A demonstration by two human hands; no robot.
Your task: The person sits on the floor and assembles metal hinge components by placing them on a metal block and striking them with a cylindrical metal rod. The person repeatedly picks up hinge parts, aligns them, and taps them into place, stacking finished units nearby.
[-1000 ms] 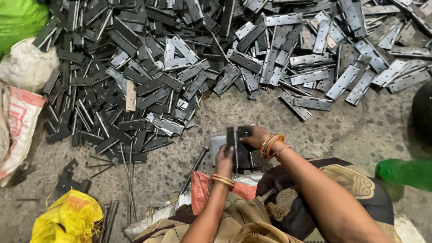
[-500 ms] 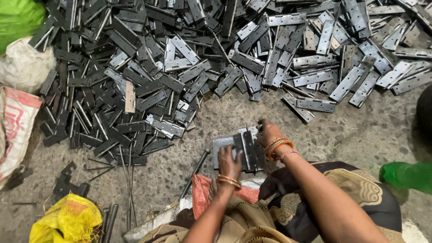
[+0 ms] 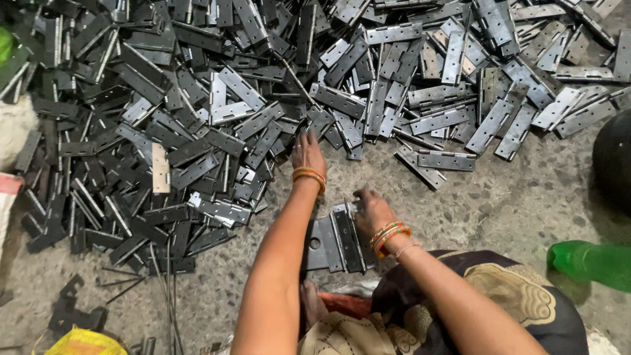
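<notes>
Rough grey concrete floor [image 3: 526, 204] | big heap of flat metal hinges [image 3: 263, 98] across the top | small hinge stack [image 3: 335, 243] near centre | thin metal rods [image 3: 167, 283] lower left | green bottle [image 3: 591, 263] right | yellow bag [image 3: 85, 343] bottom left

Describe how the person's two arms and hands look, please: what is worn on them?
Both forearms are bare, with no sleeves or gloves. The left hand has a stack of thin orange and gold bangles at the wrist. The right hand wears similar bangles, in orange, red and green, plus a thin thread or chain just behind them. Any rings are too small to tell.
</notes>
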